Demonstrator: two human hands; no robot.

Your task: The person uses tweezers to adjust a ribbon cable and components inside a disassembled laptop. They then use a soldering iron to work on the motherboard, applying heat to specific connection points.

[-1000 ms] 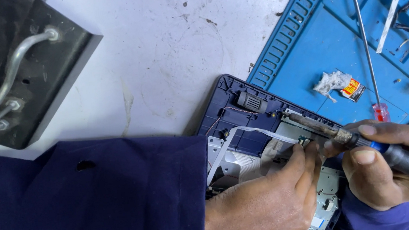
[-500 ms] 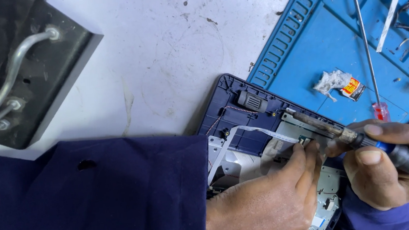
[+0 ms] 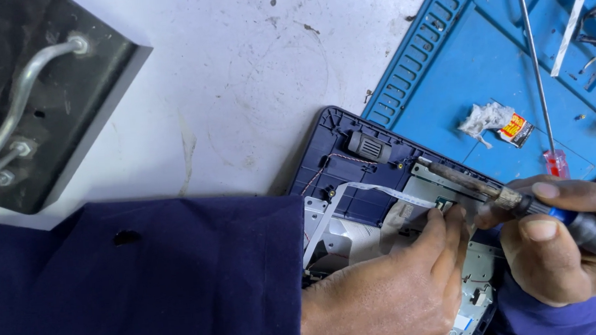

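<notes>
Head view: your right hand (image 3: 566,238) grips a dark-handled soldering iron (image 3: 498,194), tip at the opened dark-blue plastic device casing (image 3: 355,177); your left hand (image 3: 392,287), fingers curled, presses its white flat ribbon cable (image 3: 378,189). Soldering seems underway; keep the tip steady. Right of the casing: blue silicone mat (image 3: 460,69), red-handled screwdriver (image 3: 541,99); your left fingers crowd the joint.

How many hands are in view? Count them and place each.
2. The left hand presses its fingers on the opened device; the right hand grips a soldering iron beside it. None seems hidden.

head view, looking down, close over workbench (image 3: 235,87)
</notes>
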